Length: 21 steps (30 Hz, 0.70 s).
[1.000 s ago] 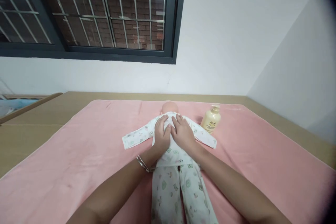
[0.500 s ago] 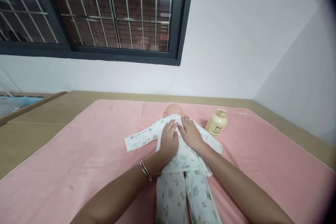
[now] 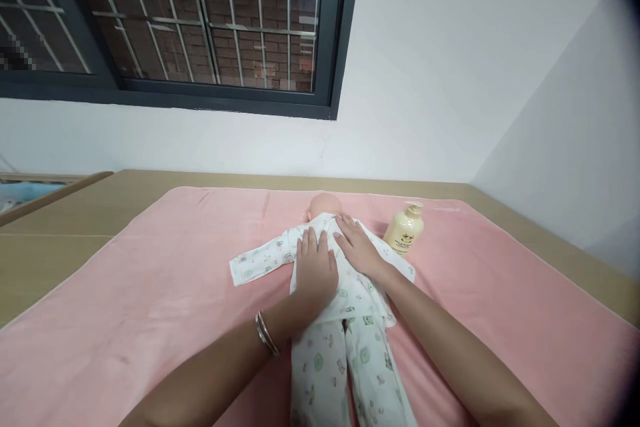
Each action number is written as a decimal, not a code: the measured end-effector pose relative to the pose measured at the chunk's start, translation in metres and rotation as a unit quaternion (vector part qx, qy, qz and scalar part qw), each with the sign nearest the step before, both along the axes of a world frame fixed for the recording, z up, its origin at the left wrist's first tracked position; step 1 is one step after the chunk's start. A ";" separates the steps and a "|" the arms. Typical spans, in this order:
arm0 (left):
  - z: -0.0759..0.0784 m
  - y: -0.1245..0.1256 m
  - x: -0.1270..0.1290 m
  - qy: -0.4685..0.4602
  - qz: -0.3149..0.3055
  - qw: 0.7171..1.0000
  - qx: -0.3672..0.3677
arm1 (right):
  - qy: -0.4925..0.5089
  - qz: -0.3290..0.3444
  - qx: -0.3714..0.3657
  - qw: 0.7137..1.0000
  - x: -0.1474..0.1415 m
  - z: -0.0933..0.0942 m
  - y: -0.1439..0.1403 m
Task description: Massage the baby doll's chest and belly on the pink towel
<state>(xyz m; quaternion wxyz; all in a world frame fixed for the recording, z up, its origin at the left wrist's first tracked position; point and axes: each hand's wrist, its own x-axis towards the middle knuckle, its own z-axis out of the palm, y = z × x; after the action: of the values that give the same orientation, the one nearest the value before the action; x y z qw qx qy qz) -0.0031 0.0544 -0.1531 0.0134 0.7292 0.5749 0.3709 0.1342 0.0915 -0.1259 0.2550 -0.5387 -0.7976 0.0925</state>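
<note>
doll: baby doll (image 3: 330, 280) lying on its back in the middle of the pink towel, head away from the camera, legs toward it
doll clothes: white printed top and trousers; one sleeve stretched flat to the doll's side toward the window end, other sleeve toward the bottle
doll head: bare, pinkish, just beyond both sets of fingertips
left hand: left hand (image 3: 315, 270) lies flat, palm down, on the doll's chest; fingers together, pointing at the doll's head
left grip: spread flat, pressing on cloth, not pinching anything
right hand: right hand (image 3: 359, 248) flat on the doll's chest and shoulder, just beside the left hand, the two nearly touching at the fingertips
right grip: fingers stretched out and lying on the top, nothing pinched
bangle: silver bangle (image 3: 266, 333) on the left wrist, near the doll's hip
bottle: cream pump bottle (image 3: 404, 231) upright on the towel, just beside the doll's sleeve on the right-hand side, near the doll's head
towel: pink towel (image 3: 150, 293) spread under the doll, covers most of the bench
bench: tan bench (image 3: 60, 227) shows bare beyond the towel, far from the doll
window: dark-framed barred window (image 3: 200, 20) on the wall above and behind the doll's head, brick seen through it
</note>
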 end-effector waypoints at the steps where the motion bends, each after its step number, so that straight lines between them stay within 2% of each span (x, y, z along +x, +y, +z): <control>1: -0.002 -0.004 0.002 -0.009 0.001 1.000 0.001 | 0.003 -0.006 -0.002 1.000 0.001 -0.001 0.002; 3: -0.004 -0.001 0.002 -0.030 -0.003 0.999 -0.010 | -0.006 -0.033 0.006 0.999 -0.004 -0.004 -0.003; 6: -0.001 0.020 -0.009 -0.065 -0.007 0.997 -0.039 | -0.046 -0.067 0.046 0.996 -0.022 -0.009 -0.030; 9: 0.004 0.041 -0.021 -0.070 -0.027 0.995 -0.060 | -0.089 -0.031 0.090 0.991 -0.036 -0.010 -0.056; 11: 0.006 0.043 -0.024 -0.055 -0.032 0.996 -0.061 | -0.099 -0.020 0.083 0.991 -0.036 -0.007 -0.060; 13: 0.007 0.036 -0.020 -0.033 -0.021 0.998 -0.048 | -0.087 -0.023 0.059 0.994 -0.028 -0.002 -0.050; 18: 0.006 0.002 -0.003 0.032 0.000 0.999 -0.015 | -0.021 0.000 0.007 1.000 0.002 0.001 -0.003; 21: 0.007 -0.005 0.000 0.054 -0.009 0.998 -0.014 | -0.015 -0.006 0.006 1.000 0.003 -0.002 0.004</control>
<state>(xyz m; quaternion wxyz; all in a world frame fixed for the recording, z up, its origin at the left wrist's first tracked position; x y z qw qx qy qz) -0.0033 0.0493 -0.1459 -0.0041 0.7531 0.5736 0.3224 0.1374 0.0950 -0.1281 0.2466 -0.5435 -0.7986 0.0783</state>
